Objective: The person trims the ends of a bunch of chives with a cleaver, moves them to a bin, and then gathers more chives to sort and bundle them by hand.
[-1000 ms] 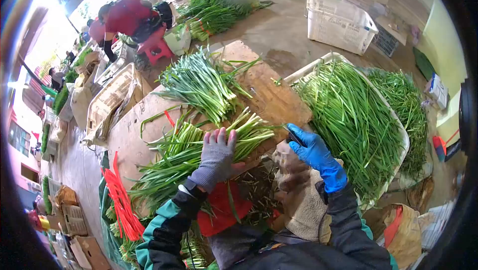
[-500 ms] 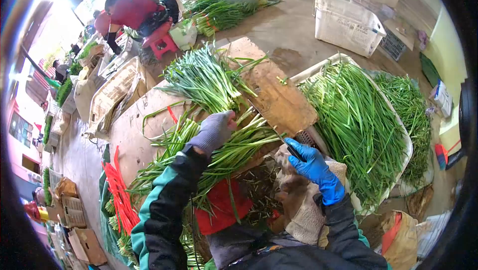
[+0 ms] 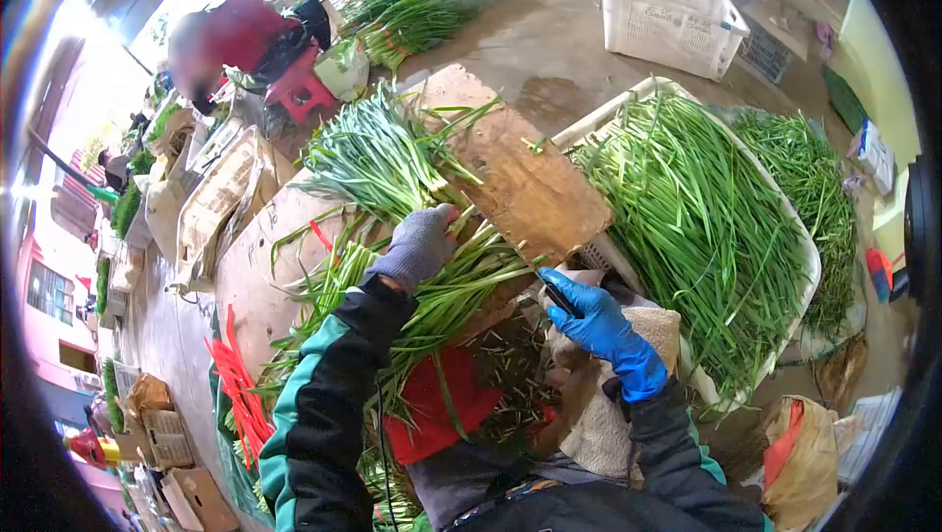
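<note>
My left hand (image 3: 420,242), in a grey knitted glove, is closed over a heap of long green leafy stalks (image 3: 461,282) like garlic greens; what its curled fingers grip is hidden. Just beyond it, a thicker bunch of the same greens (image 3: 368,159) lies with its pale stem ends toward me. In a blue rubber glove, my right hand (image 3: 603,321) is wrapped around the black handle of a knife (image 3: 562,294). The thin blade points up and left, along the near edge of a wooden board (image 3: 530,184). Part of the blade is hard to make out.
A white crate (image 3: 810,267) full of long greens stands at my right, with more greens (image 3: 800,208) behind it. Red strips (image 3: 235,385) hang at the left. Cut scraps (image 3: 515,365) lie below the board. Farther back are a white basket (image 3: 667,22) and a bent person (image 3: 240,31).
The view has shifted slightly, moving the scene a little left and up. Both hands keep nearly the same places over the greens and beside the board. The person at the back leans farther left.
</note>
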`<state>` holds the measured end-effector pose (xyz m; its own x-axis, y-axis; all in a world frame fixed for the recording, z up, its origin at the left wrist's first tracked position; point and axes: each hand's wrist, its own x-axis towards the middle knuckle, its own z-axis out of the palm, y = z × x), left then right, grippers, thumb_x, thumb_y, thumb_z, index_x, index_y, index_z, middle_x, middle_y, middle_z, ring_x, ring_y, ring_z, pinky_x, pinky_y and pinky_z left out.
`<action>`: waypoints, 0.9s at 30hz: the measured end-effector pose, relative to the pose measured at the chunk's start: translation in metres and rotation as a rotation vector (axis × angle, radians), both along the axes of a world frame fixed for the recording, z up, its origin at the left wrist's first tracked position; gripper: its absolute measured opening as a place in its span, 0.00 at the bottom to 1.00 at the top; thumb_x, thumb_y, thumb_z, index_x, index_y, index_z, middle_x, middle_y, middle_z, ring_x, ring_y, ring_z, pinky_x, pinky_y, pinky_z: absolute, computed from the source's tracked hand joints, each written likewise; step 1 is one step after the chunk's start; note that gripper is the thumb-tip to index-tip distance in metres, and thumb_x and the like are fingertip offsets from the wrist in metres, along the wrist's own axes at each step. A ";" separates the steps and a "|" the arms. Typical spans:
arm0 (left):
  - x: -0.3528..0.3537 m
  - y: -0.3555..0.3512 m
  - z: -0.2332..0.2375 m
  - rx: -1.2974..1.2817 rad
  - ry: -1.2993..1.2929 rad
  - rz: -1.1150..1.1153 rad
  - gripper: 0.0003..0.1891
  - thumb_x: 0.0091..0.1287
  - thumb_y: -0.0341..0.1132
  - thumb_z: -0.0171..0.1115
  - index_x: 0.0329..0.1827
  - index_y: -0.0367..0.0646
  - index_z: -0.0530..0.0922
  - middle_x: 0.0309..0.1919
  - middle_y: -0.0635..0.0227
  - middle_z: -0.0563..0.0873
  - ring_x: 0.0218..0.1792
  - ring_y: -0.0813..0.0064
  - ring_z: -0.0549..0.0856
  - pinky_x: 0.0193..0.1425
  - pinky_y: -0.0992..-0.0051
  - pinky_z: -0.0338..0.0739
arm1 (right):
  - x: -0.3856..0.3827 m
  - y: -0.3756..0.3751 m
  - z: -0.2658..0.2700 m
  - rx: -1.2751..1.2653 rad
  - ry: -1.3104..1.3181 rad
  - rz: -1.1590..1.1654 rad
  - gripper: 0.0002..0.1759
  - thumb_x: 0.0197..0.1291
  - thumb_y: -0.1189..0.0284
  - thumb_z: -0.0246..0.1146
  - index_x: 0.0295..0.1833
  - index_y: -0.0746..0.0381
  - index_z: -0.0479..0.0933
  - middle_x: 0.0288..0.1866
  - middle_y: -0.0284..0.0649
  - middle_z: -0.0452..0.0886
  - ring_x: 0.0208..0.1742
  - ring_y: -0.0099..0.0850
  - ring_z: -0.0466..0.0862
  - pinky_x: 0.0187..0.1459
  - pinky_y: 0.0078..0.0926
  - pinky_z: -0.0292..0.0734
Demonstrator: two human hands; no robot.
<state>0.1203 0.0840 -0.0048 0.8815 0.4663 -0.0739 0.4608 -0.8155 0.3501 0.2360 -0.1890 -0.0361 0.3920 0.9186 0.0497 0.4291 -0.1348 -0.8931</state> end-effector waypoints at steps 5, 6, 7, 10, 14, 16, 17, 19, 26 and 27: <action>0.002 0.002 -0.009 -0.045 -0.032 0.018 0.16 0.56 0.37 0.61 0.48 0.44 0.76 0.34 0.51 0.83 0.39 0.49 0.82 0.42 0.58 0.76 | 0.002 0.001 -0.005 0.047 0.063 -0.006 0.29 0.58 0.74 0.61 0.67 0.60 0.66 0.52 0.42 0.80 0.50 0.23 0.77 0.53 0.24 0.71; 0.000 0.003 -0.008 -0.059 -0.037 0.008 0.16 0.57 0.38 0.61 0.48 0.44 0.76 0.35 0.52 0.83 0.40 0.49 0.82 0.43 0.58 0.76 | 0.002 0.001 -0.004 0.045 0.084 -0.001 0.29 0.58 0.74 0.61 0.67 0.59 0.65 0.51 0.41 0.80 0.49 0.23 0.77 0.52 0.23 0.72; -0.002 0.003 -0.006 -0.058 -0.036 0.009 0.16 0.57 0.38 0.61 0.48 0.44 0.76 0.35 0.52 0.83 0.40 0.49 0.82 0.43 0.58 0.76 | 0.002 0.001 -0.004 0.045 0.085 0.001 0.29 0.58 0.74 0.61 0.67 0.59 0.65 0.51 0.41 0.80 0.49 0.23 0.77 0.52 0.23 0.72; -0.009 0.004 0.001 -0.028 -0.093 -0.019 0.15 0.58 0.38 0.61 0.47 0.44 0.76 0.35 0.52 0.83 0.40 0.50 0.82 0.42 0.60 0.76 | 0.005 0.001 -0.004 0.007 0.155 -0.012 0.29 0.58 0.73 0.61 0.67 0.60 0.65 0.48 0.38 0.81 0.46 0.21 0.78 0.50 0.22 0.72; -0.017 0.004 0.017 -0.132 -0.120 -0.008 0.14 0.59 0.38 0.60 0.46 0.42 0.76 0.34 0.50 0.82 0.40 0.50 0.82 0.41 0.62 0.76 | 0.016 0.002 -0.006 0.069 0.155 0.044 0.28 0.58 0.72 0.61 0.66 0.63 0.66 0.44 0.35 0.81 0.42 0.20 0.78 0.48 0.21 0.73; -0.022 0.005 0.017 -0.167 -0.151 -0.035 0.13 0.60 0.38 0.58 0.44 0.40 0.76 0.33 0.48 0.81 0.39 0.49 0.81 0.40 0.61 0.75 | 0.020 0.004 -0.006 0.102 0.099 0.078 0.28 0.59 0.72 0.61 0.65 0.64 0.66 0.43 0.35 0.81 0.41 0.20 0.78 0.48 0.21 0.73; -0.024 0.006 0.014 -0.166 -0.151 -0.029 0.13 0.60 0.38 0.58 0.44 0.40 0.76 0.33 0.48 0.81 0.39 0.49 0.81 0.40 0.61 0.75 | 0.021 0.004 -0.004 0.074 0.062 0.084 0.28 0.58 0.69 0.61 0.65 0.60 0.67 0.43 0.43 0.80 0.41 0.30 0.81 0.46 0.27 0.74; -0.024 0.005 0.013 -0.092 -0.125 -0.046 0.14 0.60 0.38 0.57 0.46 0.41 0.76 0.34 0.48 0.81 0.40 0.49 0.81 0.41 0.61 0.75 | 0.023 0.005 0.001 0.045 0.022 0.091 0.28 0.57 0.67 0.61 0.65 0.56 0.68 0.43 0.51 0.80 0.40 0.40 0.83 0.44 0.33 0.76; -0.029 -0.003 0.017 -0.216 0.091 0.068 0.24 0.62 0.41 0.60 0.56 0.32 0.73 0.48 0.52 0.82 0.52 0.63 0.81 0.56 0.71 0.72 | 0.028 0.010 0.019 -0.093 -0.189 0.126 0.26 0.58 0.69 0.59 0.64 0.61 0.68 0.48 0.51 0.78 0.47 0.40 0.80 0.48 0.32 0.73; -0.031 -0.007 0.019 -0.215 0.090 0.067 0.24 0.62 0.41 0.60 0.56 0.32 0.73 0.48 0.52 0.82 0.52 0.63 0.81 0.56 0.71 0.72 | 0.029 0.010 0.021 -0.130 -0.123 0.150 0.25 0.59 0.75 0.59 0.63 0.67 0.67 0.55 0.46 0.78 0.55 0.30 0.79 0.57 0.24 0.72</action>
